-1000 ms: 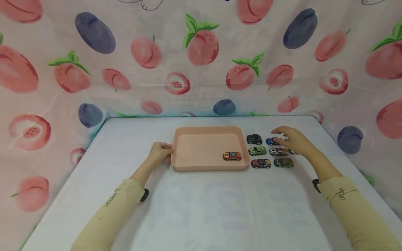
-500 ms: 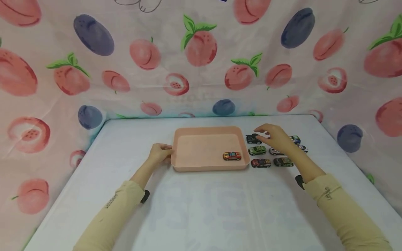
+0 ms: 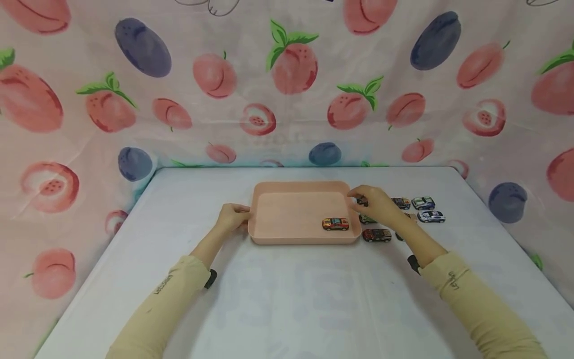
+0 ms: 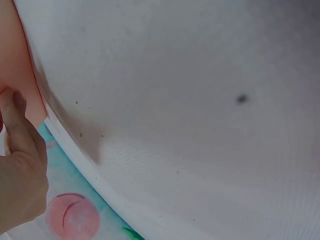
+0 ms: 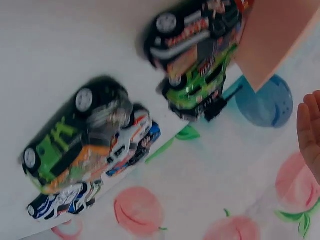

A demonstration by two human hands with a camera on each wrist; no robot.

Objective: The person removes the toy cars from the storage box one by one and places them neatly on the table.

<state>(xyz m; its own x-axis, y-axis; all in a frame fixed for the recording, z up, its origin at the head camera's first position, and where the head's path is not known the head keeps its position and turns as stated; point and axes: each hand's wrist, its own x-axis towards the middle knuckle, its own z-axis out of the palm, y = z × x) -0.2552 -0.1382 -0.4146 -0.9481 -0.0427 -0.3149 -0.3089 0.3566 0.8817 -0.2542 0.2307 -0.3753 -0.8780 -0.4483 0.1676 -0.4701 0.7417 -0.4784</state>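
A peach-coloured tray (image 3: 287, 209) lies on the white table with an orange-red toy car (image 3: 335, 224) in its near right corner. My left hand (image 3: 233, 218) grips the tray's left rim; in the left wrist view that hand (image 4: 22, 160) is partly cut off. Above the tray's right rim hovers my right hand (image 3: 375, 203), holding nothing, its fingers (image 5: 304, 125) loosely extended in the right wrist view. It covers parts of a black toy car (image 3: 362, 201) and a green toy car (image 3: 366, 219). Just right of the tray sits a dark red-and-black toy car (image 3: 376, 235).
Farther right stand a white-and-blue toy car (image 3: 431, 216), a green-and-white one (image 3: 423, 203) and a dark patterned one (image 3: 401, 203). The right forearm hides others, including a dark green car (image 5: 75, 135). A fruit-print cloth (image 3: 215, 119) hangs behind the table.
My right hand has moved left from over the farther toy cars, past the black one, to the tray's right rim. The left hand stays at the tray's left rim.
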